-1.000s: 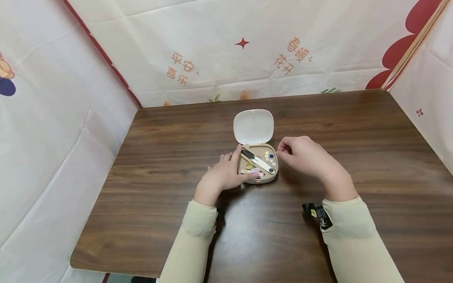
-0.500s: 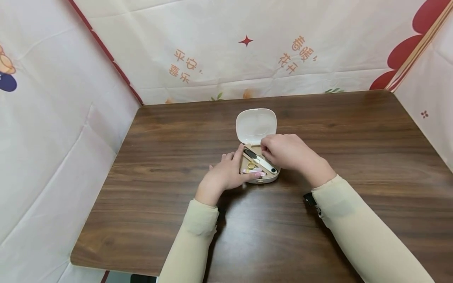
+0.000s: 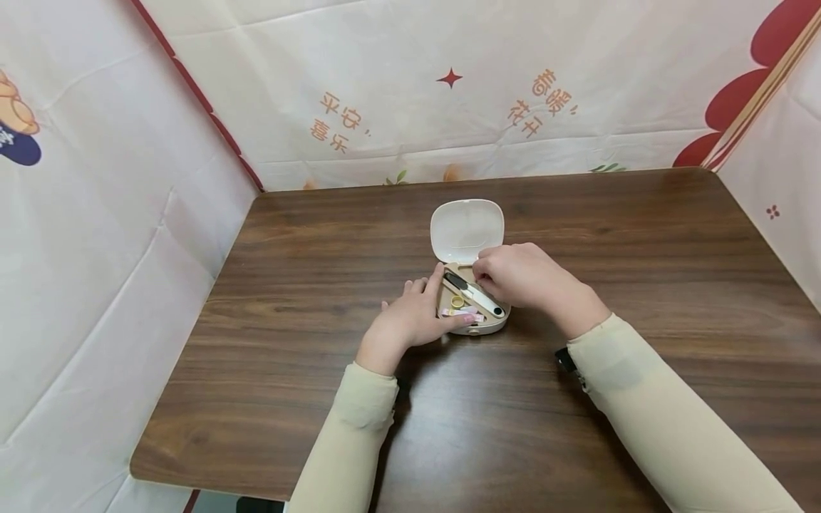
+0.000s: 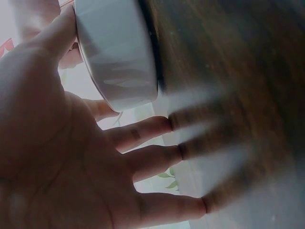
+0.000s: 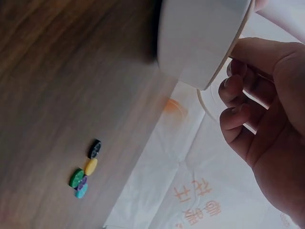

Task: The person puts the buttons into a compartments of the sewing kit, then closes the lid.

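An open sewing kit box (image 3: 492, 328) stands on the table with its white lid (image 3: 467, 231) tipped back. My left hand (image 3: 405, 322) spans its left side, index finger at the back left rim and thumb over the front; the remaining fingers stretch out in the left wrist view. Diagonally in the box lie thread snips (image 3: 482, 300) with a dark end and white body. Left of them are a yellow ring (image 3: 457, 302) and small pinkish pieces (image 3: 463, 313). My right hand (image 3: 522, 278) reaches over the right rim, fingers curled. Its fingertips are hidden; I cannot tell whether they pinch anything.
Several small coloured buttons show in the right wrist view, a black button (image 5: 95, 149), a yellow button (image 5: 90, 167) and a green button (image 5: 76, 177) among them, lying on the wooden table (image 3: 308, 285). A printed white cloth (image 3: 410, 107) hangs behind the table.
My right hand has moved left from beside the box to over its right compartment, covering the pale and blue buttons seen there earlier. The left hand keeps its place on the box.
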{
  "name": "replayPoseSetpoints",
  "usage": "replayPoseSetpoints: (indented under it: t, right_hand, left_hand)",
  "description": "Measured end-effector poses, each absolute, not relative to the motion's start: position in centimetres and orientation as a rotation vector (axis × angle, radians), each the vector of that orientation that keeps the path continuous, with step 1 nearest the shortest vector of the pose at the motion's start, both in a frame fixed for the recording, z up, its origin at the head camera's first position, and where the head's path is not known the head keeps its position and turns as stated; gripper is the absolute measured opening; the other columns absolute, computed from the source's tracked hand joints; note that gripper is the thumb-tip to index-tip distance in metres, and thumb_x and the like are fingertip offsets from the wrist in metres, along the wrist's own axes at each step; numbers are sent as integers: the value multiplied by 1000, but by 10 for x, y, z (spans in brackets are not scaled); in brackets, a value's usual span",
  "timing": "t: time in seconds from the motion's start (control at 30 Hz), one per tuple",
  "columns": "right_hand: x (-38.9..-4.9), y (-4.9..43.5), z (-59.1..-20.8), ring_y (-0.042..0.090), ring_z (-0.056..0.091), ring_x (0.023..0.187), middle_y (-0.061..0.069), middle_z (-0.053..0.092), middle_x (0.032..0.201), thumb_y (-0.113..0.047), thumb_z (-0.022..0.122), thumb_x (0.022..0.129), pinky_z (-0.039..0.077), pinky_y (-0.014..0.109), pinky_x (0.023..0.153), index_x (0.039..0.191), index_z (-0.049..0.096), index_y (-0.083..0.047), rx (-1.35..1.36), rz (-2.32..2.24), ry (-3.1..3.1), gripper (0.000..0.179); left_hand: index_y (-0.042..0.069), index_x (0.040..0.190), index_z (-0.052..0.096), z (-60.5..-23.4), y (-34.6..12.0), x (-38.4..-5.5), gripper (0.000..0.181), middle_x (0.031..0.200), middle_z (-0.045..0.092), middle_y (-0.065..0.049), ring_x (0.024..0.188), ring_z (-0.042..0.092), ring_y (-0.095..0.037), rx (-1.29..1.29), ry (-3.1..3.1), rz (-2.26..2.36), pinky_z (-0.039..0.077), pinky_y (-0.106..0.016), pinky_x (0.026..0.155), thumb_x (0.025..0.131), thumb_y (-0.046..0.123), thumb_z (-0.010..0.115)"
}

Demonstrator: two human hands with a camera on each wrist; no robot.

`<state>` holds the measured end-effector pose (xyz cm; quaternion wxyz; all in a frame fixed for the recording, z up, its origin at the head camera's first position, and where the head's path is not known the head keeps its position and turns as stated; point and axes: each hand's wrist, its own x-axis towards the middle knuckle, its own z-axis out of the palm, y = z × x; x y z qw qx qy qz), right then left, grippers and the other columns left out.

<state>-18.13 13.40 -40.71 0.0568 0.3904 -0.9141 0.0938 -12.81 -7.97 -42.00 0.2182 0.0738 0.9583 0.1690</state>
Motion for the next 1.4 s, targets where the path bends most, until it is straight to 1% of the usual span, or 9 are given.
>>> replayPoseSetpoints:
  t: [0.13,0.3,0.37,0.6,0.73,0.93,1.17,1.27,1.4]
  right_hand:
    - [-181,132,-408,12,41,55,-6,52,68,-5,71,90,42,37,51,63,62,-22,1233,246,-2741,33]
    - [-181,133,-406,12,41,55,-6,52,68,-5,72,89,41,36,50,63,62,-23,1241,234,-2751,33]
    - [-181,135,-403,12,44,56,-7,53,69,-6,73,90,42,36,52,66,65,-23,1229,246,-2778,30]
    - [-184,148,-379,14,56,65,-5,64,78,-11,77,92,52,45,60,84,77,-19,1103,286,-2799,11]
    - [-186,146,-374,15,58,67,-4,65,80,-12,76,94,52,45,62,86,77,-18,1069,294,-2808,10]
    - [-196,120,-380,24,63,69,2,71,86,-11,69,96,55,51,66,93,78,-14,1026,333,-2872,10]
    - [-211,94,-385,33,75,88,7,76,102,-7,73,89,61,56,77,101,81,-16,1121,200,-2910,17]
    - [-215,88,-384,33,75,90,8,77,103,-6,76,86,61,55,81,102,82,-16,1177,135,-2909,20]
    - [-218,86,-384,31,75,89,7,78,99,-7,80,84,61,54,80,98,83,-17,1209,84,-2896,18]
  left_hand:
    - [31,173,-1,-420,-80,-128,113,176,29,-12,166,23,-34,201,2658,468,26,-78,122,92,85,54]
    - [34,173,-2,-421,-80,-127,112,175,31,-12,166,24,-33,206,2665,474,26,-79,121,91,85,55]
    - [34,173,-2,-421,-80,-127,112,175,31,-13,166,24,-34,211,2660,477,26,-79,121,91,85,55]
    - [33,173,-2,-420,-79,-128,112,176,29,-13,166,22,-35,210,2654,486,24,-79,121,92,84,56]
    - [33,173,-1,-419,-81,-128,112,176,28,-13,166,22,-36,194,2656,479,24,-79,122,91,84,56]
    - [32,173,-1,-420,-83,-127,112,177,27,-14,166,21,-36,194,2654,487,25,-79,122,92,85,55]
    - [33,173,-1,-420,-82,-127,112,177,28,-13,166,22,-35,197,2648,483,25,-79,121,92,85,55]
    - [34,173,-2,-421,-81,-128,111,177,27,-12,167,21,-35,197,2646,474,25,-79,122,91,85,55]
    - [35,173,-2,-420,-80,-128,111,177,27,-12,167,21,-35,204,2644,470,23,-79,122,92,85,55]
